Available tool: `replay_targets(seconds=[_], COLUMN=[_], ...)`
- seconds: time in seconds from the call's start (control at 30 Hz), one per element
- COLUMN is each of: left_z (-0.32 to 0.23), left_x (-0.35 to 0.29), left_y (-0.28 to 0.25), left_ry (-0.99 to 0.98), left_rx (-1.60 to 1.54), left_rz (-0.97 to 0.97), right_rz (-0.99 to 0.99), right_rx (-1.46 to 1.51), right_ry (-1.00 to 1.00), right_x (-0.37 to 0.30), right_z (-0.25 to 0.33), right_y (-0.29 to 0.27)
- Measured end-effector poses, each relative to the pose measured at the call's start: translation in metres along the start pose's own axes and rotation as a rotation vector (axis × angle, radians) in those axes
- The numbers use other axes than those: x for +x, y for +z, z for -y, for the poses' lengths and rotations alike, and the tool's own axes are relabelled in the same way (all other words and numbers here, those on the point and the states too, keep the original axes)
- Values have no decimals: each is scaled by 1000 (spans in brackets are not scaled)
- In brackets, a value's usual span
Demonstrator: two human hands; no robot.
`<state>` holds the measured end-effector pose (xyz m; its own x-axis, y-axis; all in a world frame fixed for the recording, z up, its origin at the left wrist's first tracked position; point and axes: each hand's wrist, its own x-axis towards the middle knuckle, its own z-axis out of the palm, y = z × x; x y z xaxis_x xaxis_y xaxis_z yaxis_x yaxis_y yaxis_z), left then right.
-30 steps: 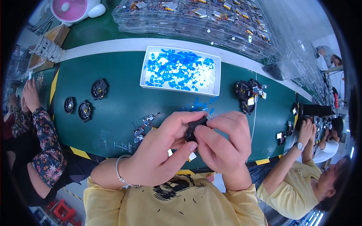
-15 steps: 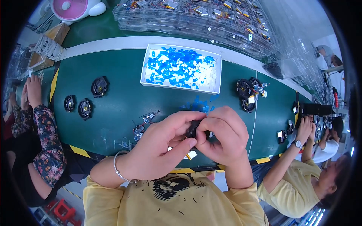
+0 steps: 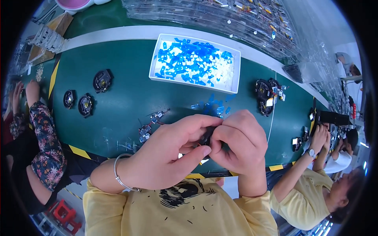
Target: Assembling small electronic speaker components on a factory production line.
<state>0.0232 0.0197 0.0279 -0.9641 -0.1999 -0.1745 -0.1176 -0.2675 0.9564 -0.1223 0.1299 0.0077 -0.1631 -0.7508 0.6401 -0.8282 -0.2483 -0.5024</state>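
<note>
Close to the table's front edge, my left hand (image 3: 173, 151) grips a small black plastic housing (image 3: 206, 137) between thumb and fingers. My right hand (image 3: 242, 143) pinches the same housing from the other side; its fingertips cover most of it, and whatever they press there is hidden. A white piece (image 3: 203, 161) peeks out below the hands. Just beyond the fingers lie loose blue film pieces (image 3: 212, 105). Small circuit boards with wires (image 3: 145, 131) rest left of my left hand.
A white box (image 3: 154, 74) of blue pieces stands ahead. Round black housings (image 3: 86, 105) sit at left; more housings (image 3: 264, 92) with wired boards lie at right. Clear plastic trays (image 3: 189, 17) of parts are at the back. Co-workers' arms (image 3: 46, 141) flank both sides.
The view has shifted slightly, so the table things appear displaced. Both hands stay together on the black housing, which looks tilted a little differently between the fingers.
</note>
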Motion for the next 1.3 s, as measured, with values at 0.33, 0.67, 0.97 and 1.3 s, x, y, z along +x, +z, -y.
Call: replay_targets(seconds=[0.33, 0.67, 0.97, 1.3], left_z=[-8, -8, 0, -7], left_x=[-1, -2, -2, 1], left_y=[-5, -4, -1, -5], left_ry=[-129, -108, -24, -41], left_rx=[-172, -266, -90, -344], left_rz=[50, 25, -13, -35], right_rz=[-18, -28, 23, -7], right_rx=[62, -40, -29, 125], right_ry=[63, -52, 79, 140], right_x=[-2, -1, 4, -2], right_z=[2, 8, 6, 4], right_y=[-4, -5, -2, -12])
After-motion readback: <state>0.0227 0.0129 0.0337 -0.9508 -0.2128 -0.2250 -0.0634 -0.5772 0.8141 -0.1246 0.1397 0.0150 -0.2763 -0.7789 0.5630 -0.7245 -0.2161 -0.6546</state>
